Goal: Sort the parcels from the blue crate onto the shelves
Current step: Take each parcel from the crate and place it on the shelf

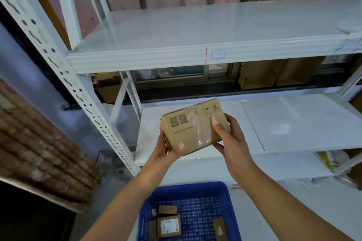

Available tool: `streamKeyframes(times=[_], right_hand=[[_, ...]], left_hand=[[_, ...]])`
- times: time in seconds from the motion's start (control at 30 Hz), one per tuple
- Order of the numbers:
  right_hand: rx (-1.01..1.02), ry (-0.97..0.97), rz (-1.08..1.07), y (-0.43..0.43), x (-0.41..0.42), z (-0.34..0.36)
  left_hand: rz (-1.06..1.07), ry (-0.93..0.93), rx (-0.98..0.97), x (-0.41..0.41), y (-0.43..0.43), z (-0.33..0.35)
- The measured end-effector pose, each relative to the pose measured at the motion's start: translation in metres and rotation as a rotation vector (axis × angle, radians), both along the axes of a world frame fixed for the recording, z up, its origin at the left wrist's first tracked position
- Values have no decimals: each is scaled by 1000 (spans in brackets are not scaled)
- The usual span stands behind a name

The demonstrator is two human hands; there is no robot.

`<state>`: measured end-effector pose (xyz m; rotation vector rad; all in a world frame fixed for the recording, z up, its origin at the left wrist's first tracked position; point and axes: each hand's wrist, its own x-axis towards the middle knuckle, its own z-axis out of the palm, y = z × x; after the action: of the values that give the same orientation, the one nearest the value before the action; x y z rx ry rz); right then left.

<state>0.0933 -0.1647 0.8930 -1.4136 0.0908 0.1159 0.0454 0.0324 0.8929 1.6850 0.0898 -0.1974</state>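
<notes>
Two hands, the left hand (168, 150) and right hand (231, 136), grip a parcel (191, 130) printed with handling symbols, text illegible.

Umbrella, up-arrows signs on parcel (193, 127); other print illegible.

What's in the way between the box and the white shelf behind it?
The left hand and right hand hold the cardboard box just in front of the middle shelf; nothing visible lies between box and shelf.

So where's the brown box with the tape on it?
In the head view the brown box is mid-frame, gripped by the left hand and right hand, in front of the middle white shelf and above the blue crate.
</notes>
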Motion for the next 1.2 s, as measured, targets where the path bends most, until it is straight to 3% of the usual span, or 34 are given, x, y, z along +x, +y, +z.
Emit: streamKeyframes(times=[0.1,0.2,0.3,0.47,0.63,0.83,0.93,1.03,1.13,1.2], right_hand=[[-75,-90,27,9,-5,11],[-241,-174,42,15,-9,15],[-400,-283,73,21,-17,11],[-558,-371,85,31,-31,8],[-750,-565,20,45,-38,0],[-908,-611,18,49,-40,7],[-730,-480,162,31,-37,19],[-508,-243,-52,1,-12,25],[-384,-60,12,-15,6,36],[-268,-53,115,-16,8,39]], left_hand=[[321,-85,-164,6,-12,14],[519,-246,-157,10,-8,20],[518,-310,-103,10,-2,23],[448,-27,201,10,-4,43],[389,-1,134,2,-13,57],[406,17,23,6,-2,53],[360,48,-134,5,20,48],[199,49,-324,1,53,44],[110,29,-377,0,71,44],[78,13,-350,3,75,47]])
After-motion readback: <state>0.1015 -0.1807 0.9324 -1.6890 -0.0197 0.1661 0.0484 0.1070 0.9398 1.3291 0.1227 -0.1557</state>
